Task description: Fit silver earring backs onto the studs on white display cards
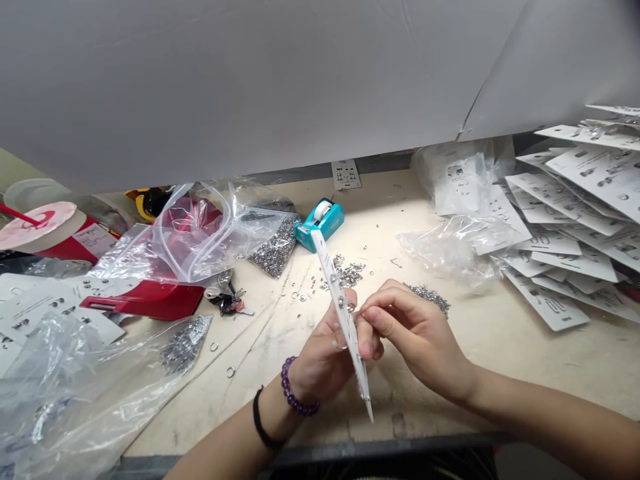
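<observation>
A white card [344, 327] with small metal pieces on it stands nearly edge-on to me above the front of the table. My left hand [330, 353], with a purple bead bracelet and a black band at the wrist, holds the card, its fingers wrapped round it. On the right side of the card, my right hand [417, 333] is pinched close to the card's face; what lies between its fingertips is too small to make out. Beyond the hands are a pile of small metal parts [350, 275] and a teal tape dispenser [320, 223].
Stacked white cards [560, 267] rise at the right, beside crumpled clear plastic bags [450, 247]. On the left lie a red scoop [150, 300], keys [225, 293], bags of metal parts [275, 247], more cards and a red-and-white cup [60, 233]. A grey panel [250, 87] spans the back.
</observation>
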The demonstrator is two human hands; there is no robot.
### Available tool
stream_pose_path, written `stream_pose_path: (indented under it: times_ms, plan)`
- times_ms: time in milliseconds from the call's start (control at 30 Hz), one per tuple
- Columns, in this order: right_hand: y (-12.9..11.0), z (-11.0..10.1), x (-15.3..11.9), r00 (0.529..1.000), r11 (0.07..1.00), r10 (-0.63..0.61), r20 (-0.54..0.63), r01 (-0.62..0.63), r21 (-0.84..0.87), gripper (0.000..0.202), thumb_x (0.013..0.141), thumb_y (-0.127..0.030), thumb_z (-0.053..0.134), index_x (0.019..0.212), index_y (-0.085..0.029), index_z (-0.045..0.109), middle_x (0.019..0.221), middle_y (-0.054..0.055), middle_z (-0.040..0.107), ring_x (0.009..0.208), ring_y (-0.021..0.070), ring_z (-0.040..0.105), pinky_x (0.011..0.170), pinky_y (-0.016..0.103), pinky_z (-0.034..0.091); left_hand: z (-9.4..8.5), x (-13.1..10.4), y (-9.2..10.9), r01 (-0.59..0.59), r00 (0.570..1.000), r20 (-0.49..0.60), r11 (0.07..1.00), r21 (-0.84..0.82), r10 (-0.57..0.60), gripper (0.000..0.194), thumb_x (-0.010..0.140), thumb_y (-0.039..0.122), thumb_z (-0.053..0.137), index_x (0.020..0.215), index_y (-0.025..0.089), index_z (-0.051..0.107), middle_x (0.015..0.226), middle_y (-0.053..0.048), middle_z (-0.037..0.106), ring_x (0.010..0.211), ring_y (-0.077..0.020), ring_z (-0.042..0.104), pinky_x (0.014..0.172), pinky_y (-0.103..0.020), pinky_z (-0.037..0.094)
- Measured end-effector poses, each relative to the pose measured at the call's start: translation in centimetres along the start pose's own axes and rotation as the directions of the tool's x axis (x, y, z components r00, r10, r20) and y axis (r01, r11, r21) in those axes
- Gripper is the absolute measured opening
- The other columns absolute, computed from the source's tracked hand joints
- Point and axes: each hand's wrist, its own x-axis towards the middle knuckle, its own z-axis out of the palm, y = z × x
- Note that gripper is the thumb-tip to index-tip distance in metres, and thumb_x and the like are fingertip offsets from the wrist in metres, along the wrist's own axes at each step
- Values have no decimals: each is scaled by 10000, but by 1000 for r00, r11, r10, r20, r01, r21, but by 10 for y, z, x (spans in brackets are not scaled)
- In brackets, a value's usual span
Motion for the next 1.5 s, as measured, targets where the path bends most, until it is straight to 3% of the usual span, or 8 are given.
stream_pose_path:
  times_ms: [233, 633, 1167, 1400, 1500]
  plan:
    - [-8, 2, -1, 999, 993, -37, -2, 36, -109, 119, 861, -206, 488, 761, -177, 546, 644, -14, 607, 542, 66, 589, 500, 207, 505, -2, -2, 5, -8, 1000, 13, 995, 99, 7, 189, 760, 268, 610, 863, 236, 454, 575, 53, 605, 540, -70, 522, 573, -197, 353]
    - [-4, 6, -4, 999, 1000, -4, 36, 3, 31, 123, 883, -219, 463, 772, -179, 498, 676, -17, 631, 594, 57, 614, 535, 182, 517, -3, -4, 3, -13, 1000, 7, 997, 82, 12, 140, 781, 270, 581, 842, 225, 463, 550, 45, 597, 499, -72, 505, 538, -192, 368]
    - [-2, 7, -4, 999, 996, 19, 36, -22, 81, 120, 872, -252, 486, 776, -181, 490, 656, -9, 633, 593, 76, 614, 547, 217, 530, -1, -3, 4, -5, 1000, 16, 1000, 23, 5, 158, 763, 301, 602, 840, 215, 493, 517, 49, 558, 442, -56, 456, 504, -169, 362]
    - [0, 7, -5, 1000, 999, 1, 23, -2, 44, 102, 874, -235, 481, 784, -190, 488, 667, -15, 621, 597, 71, 599, 549, 210, 502, 1, -4, 4, -22, 1000, 10, 997, 67, 22, 177, 751, 267, 620, 864, 212, 495, 540, 53, 568, 469, -48, 467, 532, -163, 367]
    - [0, 5, -6, 998, 993, -53, -16, 51, -103, 110, 868, -239, 489, 769, -193, 503, 652, -17, 605, 594, 79, 565, 557, 225, 472, 2, -3, 4, -22, 1000, -13, 993, 113, 24, 187, 745, 270, 627, 830, 210, 472, 529, 55, 568, 471, -51, 459, 537, -167, 355]
